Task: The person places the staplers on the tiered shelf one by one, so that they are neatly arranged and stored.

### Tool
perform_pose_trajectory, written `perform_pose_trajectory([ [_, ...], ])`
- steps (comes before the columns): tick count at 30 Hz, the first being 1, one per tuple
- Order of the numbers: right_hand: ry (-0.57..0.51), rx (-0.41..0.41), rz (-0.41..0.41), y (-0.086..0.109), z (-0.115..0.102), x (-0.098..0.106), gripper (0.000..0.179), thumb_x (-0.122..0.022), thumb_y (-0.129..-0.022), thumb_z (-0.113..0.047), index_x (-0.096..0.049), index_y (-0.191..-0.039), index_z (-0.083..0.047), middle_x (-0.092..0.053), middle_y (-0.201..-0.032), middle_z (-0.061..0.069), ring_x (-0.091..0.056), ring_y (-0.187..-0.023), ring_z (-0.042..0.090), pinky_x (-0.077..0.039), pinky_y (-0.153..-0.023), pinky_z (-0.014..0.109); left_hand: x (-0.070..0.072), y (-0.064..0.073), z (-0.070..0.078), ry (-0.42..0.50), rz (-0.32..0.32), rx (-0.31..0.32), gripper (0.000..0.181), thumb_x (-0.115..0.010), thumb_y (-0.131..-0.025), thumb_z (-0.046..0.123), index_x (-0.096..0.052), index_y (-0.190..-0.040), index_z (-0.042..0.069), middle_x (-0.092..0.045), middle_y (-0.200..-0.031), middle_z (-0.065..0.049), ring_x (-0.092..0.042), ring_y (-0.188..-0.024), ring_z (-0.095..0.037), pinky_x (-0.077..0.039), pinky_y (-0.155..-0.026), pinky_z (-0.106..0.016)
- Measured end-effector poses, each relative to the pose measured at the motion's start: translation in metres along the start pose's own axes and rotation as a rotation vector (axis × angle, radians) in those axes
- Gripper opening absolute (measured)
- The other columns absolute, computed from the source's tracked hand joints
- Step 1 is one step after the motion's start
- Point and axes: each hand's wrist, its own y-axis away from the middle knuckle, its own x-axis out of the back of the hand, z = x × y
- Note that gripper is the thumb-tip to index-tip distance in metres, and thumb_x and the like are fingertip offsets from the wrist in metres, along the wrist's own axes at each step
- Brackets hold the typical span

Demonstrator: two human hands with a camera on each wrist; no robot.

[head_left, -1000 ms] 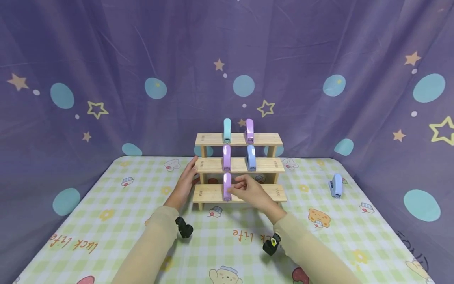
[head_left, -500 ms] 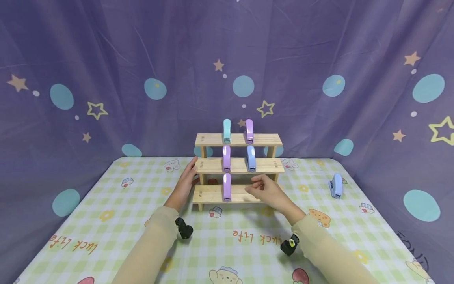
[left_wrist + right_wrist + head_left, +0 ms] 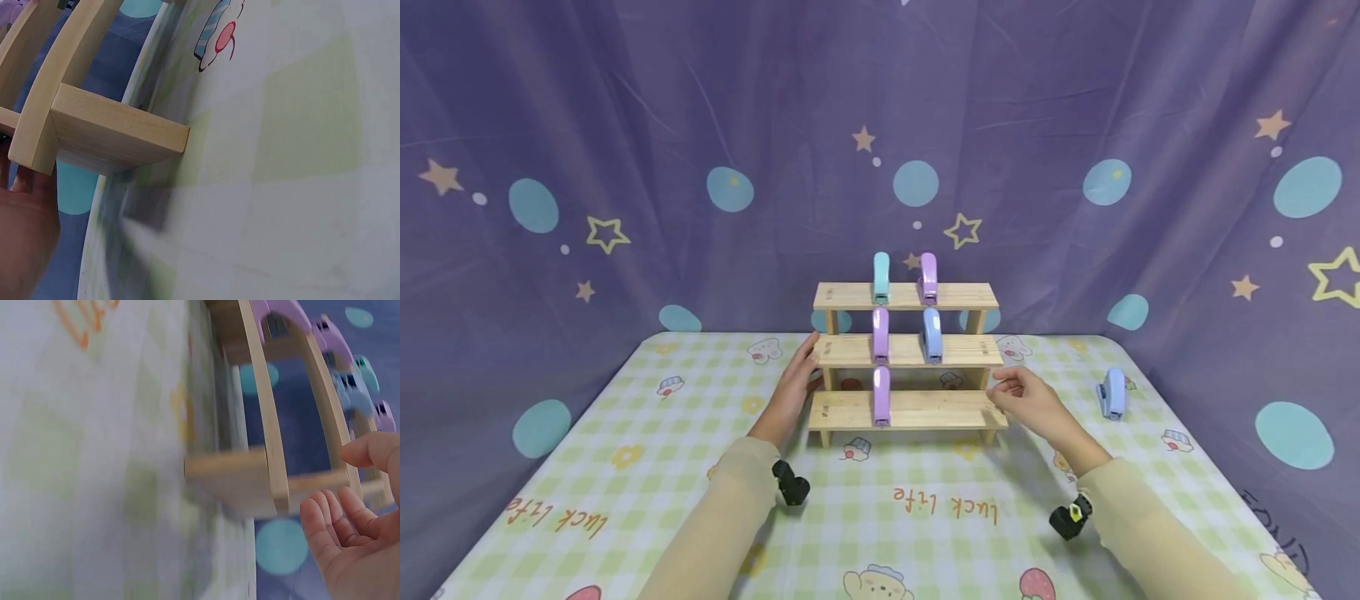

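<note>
A three-tier wooden shelf (image 3: 947,408) stands on the table in the head view. On its lowest tier is a purple stapler (image 3: 882,397). The middle tier bears another purple stapler (image 3: 881,336) and a blue stapler (image 3: 932,336). On top stand a teal stapler (image 3: 882,278) and a third purple stapler (image 3: 928,279). My left hand (image 3: 787,393) rests against the shelf's left side; some of its fingers are hidden behind the wood in the left wrist view. My right hand (image 3: 1030,403) hovers by the lowest tier's right end, loosely curled, holding nothing.
A second blue stapler (image 3: 1112,394) stands on the table to the right, beyond my right hand. Green-and-white checked cloth (image 3: 820,533) covers the table. A purple patterned curtain (image 3: 1037,108) hangs behind the shelf.
My right hand has let go of the purple stapler on the lowest tier and moved right, past the shelf's end. My left hand has stayed at the shelf's left side.
</note>
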Motion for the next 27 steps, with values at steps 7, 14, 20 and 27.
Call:
perform_pose_trajectory([
  [7,0.054,-0.037,0.039,0.008,0.018,0.037,0.054,-0.062,-0.099,-0.036,-0.05,-0.138,-0.001,-0.059,-0.12,0.015,-0.058,-0.107,0.029,-0.052,-0.087,0.042,0.0,0.0,0.001,0.009,-0.011,0.005,0.055,-0.035,-0.111,0.039,-0.017,-0.162,0.03,-0.018,-0.165,0.001,-0.024,-0.147,-0.024,-0.022,-0.119,-0.05],
  [14,0.094,-0.031,0.09,0.016,0.04,0.071,0.054,-0.058,-0.102,-0.034,-0.045,-0.14,0.003,-0.054,-0.124,0.02,-0.053,-0.116,0.037,-0.049,-0.09,0.046,0.001,0.001,0.005,0.023,-0.024,0.023,0.054,-0.033,-0.112,0.034,-0.015,-0.162,0.028,-0.015,-0.166,0.0,-0.021,-0.148,-0.025,-0.02,-0.12,-0.049],
  [20,0.152,-0.068,0.174,0.021,0.062,0.09,0.054,-0.055,-0.102,-0.034,-0.046,-0.139,0.005,-0.055,-0.122,0.022,-0.053,-0.114,0.037,-0.049,-0.081,0.033,0.0,0.0,0.002,0.008,-0.017,0.014,0.054,-0.035,-0.111,0.038,-0.018,-0.161,0.032,-0.017,-0.165,0.003,-0.023,-0.147,-0.022,-0.022,-0.12,-0.047],
  [27,0.195,-0.106,0.226,0.023,0.085,0.107,0.054,-0.053,-0.101,-0.03,-0.046,-0.139,0.008,-0.055,-0.124,0.025,-0.054,-0.114,0.04,-0.048,-0.075,0.028,-0.003,0.009,0.02,0.034,-0.045,0.04,0.054,-0.032,-0.112,0.028,-0.013,-0.162,0.025,-0.014,-0.166,-0.003,-0.02,-0.149,-0.027,-0.019,-0.12,-0.049],
])
